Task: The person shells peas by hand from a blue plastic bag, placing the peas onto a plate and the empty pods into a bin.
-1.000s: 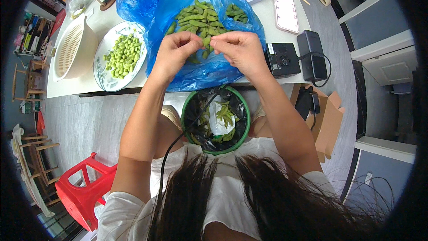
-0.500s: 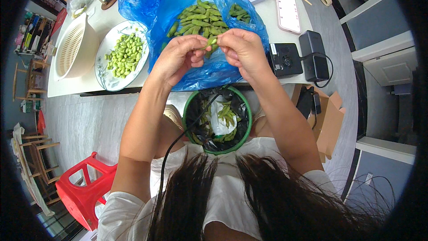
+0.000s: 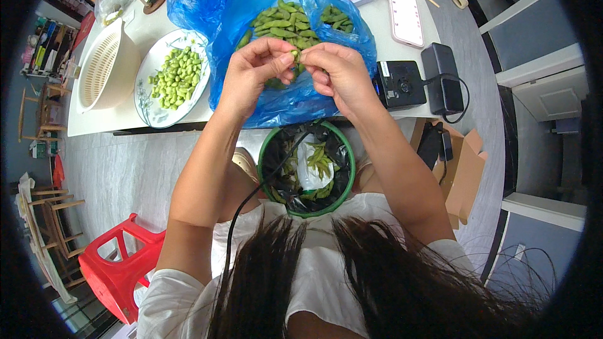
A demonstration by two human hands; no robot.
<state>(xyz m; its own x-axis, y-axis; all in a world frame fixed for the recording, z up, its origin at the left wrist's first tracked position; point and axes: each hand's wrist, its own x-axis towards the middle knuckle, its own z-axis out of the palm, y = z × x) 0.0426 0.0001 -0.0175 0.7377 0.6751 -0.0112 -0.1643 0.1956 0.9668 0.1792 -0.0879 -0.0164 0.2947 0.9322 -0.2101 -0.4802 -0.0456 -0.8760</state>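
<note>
Fingertips of my left hand [image 3: 259,70] and my right hand [image 3: 339,70] meet over the front of a blue plastic bag [image 3: 276,112], pinching one green edamame pod [image 3: 296,56] between them. The fingers cover most of that pod. Behind my hands, many unshelled edamame pods [image 3: 282,24] lie in the spread-out bag. Left of the bag is a white plate with a floral rim [image 3: 146,110], holding a heap of shelled green beans [image 3: 176,78].
A green-rimmed bin [image 3: 351,179] with a black liner and discarded pods stands between my legs. A cream basket [image 3: 116,75] sits far left on the table. A phone [image 3: 406,19] and black devices [image 3: 402,85] lie right. A dark cable [image 3: 242,204] hangs in front of me.
My left thumb and fingers have shifted their pinch on the pod, and less of it shows now. My right hand has turned slightly and moved a little left. The rest looks the same.
</note>
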